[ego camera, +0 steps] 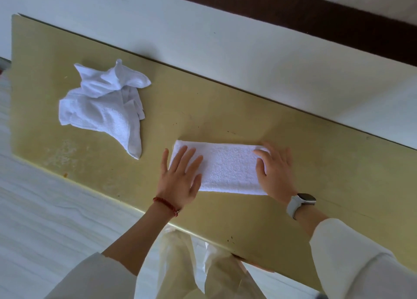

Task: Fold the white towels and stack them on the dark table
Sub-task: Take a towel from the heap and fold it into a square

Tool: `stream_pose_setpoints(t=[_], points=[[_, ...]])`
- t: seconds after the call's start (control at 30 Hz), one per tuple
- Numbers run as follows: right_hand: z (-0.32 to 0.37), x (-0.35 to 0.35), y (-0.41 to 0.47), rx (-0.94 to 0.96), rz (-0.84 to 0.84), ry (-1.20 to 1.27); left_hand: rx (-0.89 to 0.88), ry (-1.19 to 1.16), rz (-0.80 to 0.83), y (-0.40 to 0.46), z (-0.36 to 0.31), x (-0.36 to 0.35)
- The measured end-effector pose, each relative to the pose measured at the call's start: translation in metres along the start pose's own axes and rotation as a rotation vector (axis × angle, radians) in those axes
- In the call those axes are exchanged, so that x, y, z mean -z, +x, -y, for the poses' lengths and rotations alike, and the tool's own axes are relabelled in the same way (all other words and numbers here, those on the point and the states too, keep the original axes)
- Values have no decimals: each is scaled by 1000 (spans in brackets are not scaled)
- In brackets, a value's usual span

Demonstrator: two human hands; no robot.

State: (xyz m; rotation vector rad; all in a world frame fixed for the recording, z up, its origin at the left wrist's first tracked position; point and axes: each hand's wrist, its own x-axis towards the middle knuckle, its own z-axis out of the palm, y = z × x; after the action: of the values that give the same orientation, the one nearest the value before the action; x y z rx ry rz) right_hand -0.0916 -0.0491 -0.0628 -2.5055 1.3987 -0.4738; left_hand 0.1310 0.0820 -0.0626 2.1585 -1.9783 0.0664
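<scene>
A white towel (228, 166), folded into a long strip, lies flat on the yellowish table (327, 163) near its front edge. My left hand (180, 177) presses flat on the strip's left end, fingers spread and straight. My right hand (276, 171) lies on the right end, its fingers bent over the towel's edge there. A loose pile of crumpled white towels (103, 106) sits at the table's left end, apart from both hands.
A pale wall (203, 35) runs along the table's far edge, with a dark band (316, 7) higher up. Light floor (45, 208) lies to the left and below the table's front edge. My light clothing fills the bottom of the view.
</scene>
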Motion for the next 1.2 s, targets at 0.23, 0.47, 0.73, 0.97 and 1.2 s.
stream_pose_setpoints(t=[0.23, 0.47, 0.73, 0.97, 1.2], points=[[5, 18, -41, 91, 115, 62, 98, 115, 35, -9, 0, 3], [17, 16, -69, 395, 289, 192, 129, -20, -19, -13, -7, 15], [1, 11, -69, 613, 248, 91, -145, -242, 21, -91, -40, 10], [16, 13, -59, 627, 148, 78, -34, -201, 40, -79, -50, 13], [22, 35, -61, 513, 251, 209, 48, -434, 3, -72, -53, 33]])
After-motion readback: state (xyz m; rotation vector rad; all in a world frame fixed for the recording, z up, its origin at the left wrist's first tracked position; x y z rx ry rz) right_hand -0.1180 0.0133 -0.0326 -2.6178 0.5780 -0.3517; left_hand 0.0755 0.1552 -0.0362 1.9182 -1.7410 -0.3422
